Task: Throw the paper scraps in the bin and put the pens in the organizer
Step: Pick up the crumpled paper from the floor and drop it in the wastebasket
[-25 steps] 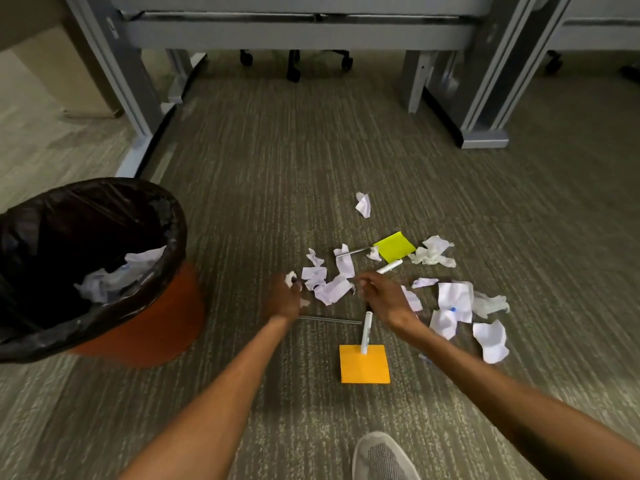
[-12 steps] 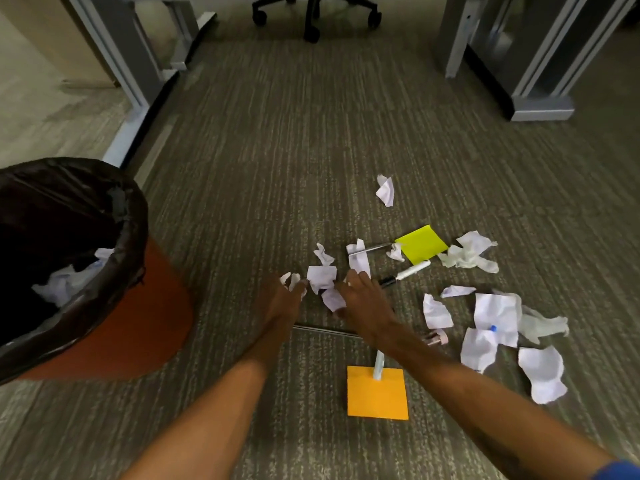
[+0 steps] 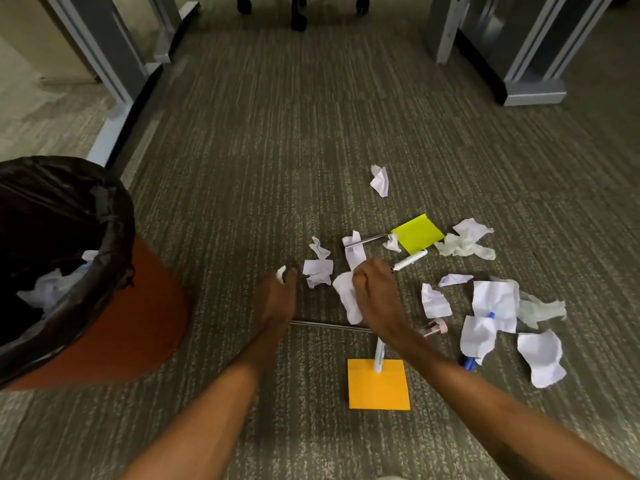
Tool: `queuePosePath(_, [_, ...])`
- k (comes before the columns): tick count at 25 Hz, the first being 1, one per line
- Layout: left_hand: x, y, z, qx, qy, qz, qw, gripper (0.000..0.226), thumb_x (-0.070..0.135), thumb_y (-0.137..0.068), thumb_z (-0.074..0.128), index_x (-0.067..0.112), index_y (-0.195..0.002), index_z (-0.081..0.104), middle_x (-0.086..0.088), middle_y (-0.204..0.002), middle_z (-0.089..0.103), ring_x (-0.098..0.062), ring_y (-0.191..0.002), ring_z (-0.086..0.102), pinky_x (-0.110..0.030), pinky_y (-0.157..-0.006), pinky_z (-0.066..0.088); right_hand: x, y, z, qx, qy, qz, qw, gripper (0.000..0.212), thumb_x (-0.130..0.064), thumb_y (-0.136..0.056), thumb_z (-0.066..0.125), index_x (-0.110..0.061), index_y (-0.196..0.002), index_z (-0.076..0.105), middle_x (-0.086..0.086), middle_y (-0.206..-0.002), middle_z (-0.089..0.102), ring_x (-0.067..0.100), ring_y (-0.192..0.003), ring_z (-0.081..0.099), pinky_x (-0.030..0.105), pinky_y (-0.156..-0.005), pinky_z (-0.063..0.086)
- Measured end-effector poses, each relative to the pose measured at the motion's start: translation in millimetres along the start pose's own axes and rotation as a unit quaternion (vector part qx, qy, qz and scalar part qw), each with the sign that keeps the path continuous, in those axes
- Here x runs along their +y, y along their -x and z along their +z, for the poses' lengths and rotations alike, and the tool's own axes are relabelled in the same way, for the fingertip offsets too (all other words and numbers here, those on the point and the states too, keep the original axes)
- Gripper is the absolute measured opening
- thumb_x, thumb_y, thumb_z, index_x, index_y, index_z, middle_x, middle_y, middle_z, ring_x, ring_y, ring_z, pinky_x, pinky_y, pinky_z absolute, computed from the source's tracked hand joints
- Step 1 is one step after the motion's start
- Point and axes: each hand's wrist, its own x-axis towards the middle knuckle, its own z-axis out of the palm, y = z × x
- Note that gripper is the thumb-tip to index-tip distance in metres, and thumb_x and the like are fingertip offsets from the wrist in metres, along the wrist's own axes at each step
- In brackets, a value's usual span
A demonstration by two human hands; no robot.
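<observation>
Gripping a crumpled white paper scrap [image 3: 347, 299], the right hand [image 3: 375, 292] sits beyond the square orange sticky note [image 3: 378, 389]; the left hand [image 3: 277, 301] pinches a smaller white scrap [image 3: 281, 272].

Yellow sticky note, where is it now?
Head view, right of centre on the carpet: the yellow sticky note lies between a thin pen and crumpled scraps.

The right hand [image 3: 375, 294] grips a white paper scrap [image 3: 346, 301] above the carpet [image 3: 263, 140], the left hand [image 3: 277, 301] holds a smaller scrap [image 3: 281, 272], right of the bin [image 3: 119, 216].
</observation>
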Motion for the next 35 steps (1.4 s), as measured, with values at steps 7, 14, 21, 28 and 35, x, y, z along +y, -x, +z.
queuePosePath(7, [15.0,6.9,-3.5,-0.024,0.038,0.08,0.996,0.024,0.018,-0.097,0.058,0.012,-0.12,0.057,-0.003,-0.107,0.064,-0.017,-0.095,0.06,-0.023,-0.075,0.038,13.7,-9.4,-24.1,0.112,-0.415,0.392,0.813,0.019,-0.017,-0.096,0.05,-0.013,-0.082,0.062,0.013,-0.089,0.065,0.028,-0.087,0.063,0.047,-0.087,0.051])
queuePosePath(14, [18.2,9.0,7.9,-0.011,-0.091,0.168,0.982,0.027,0.044,-0.09,0.064,0.022,-0.104,0.068,-0.006,-0.105,0.074,-0.026,-0.094,0.068,-0.031,-0.073,0.047,20.4,-4.3,-24.8,0.0,-0.16,0.201,0.967,0.005,-0.008,-0.097,0.054,-0.004,-0.097,0.057,0.011,-0.082,0.066,0.029,-0.076,0.063,0.034,-0.068,0.045])
queuePosePath(21, [11.6,8.5,25.5,-0.085,-0.203,0.193,0.956,0.037,0.028,-0.09,0.062,0.024,-0.127,0.056,-0.005,-0.129,0.06,-0.03,-0.113,0.06,-0.041,-0.087,0.049,9.6,-1.8,-0.4,-0.264,0.167,0.041,0.949,0.028,-0.038,-0.089,0.063,-0.015,-0.098,0.05,0.013,-0.105,0.059,0.037,-0.092,0.06,0.037,-0.068,0.042])
queuePosePath(28, [6.8,15.2,25.7,-0.073,-0.19,0.235,0.95,0.02,0.022,-0.096,0.056,0.011,-0.113,0.055,-0.008,-0.123,0.052,-0.032,-0.1,0.061,-0.044,-0.079,0.05,10.2,1.0,6.0,-0.299,0.242,-0.042,0.922,0.018,-0.014,-0.098,0.045,-0.004,-0.112,0.049,0.021,-0.116,0.056,0.04,-0.103,0.058,0.043,-0.079,0.043])
queuePosePath(35, [9.8,22.7,9.4,-0.023,-0.067,0.132,0.989,0.026,0.026,-0.09,0.06,0.02,-0.113,0.049,-0.011,-0.105,0.07,-0.036,-0.093,0.066,-0.041,-0.074,0.052,0.3,-12.9,-1.0,-0.221,0.015,0.138,0.965,0.016,-0.018,-0.091,0.055,-0.008,-0.103,0.055,0.016,-0.084,0.059,0.026,-0.071,0.055,0.031,-0.058,0.034])
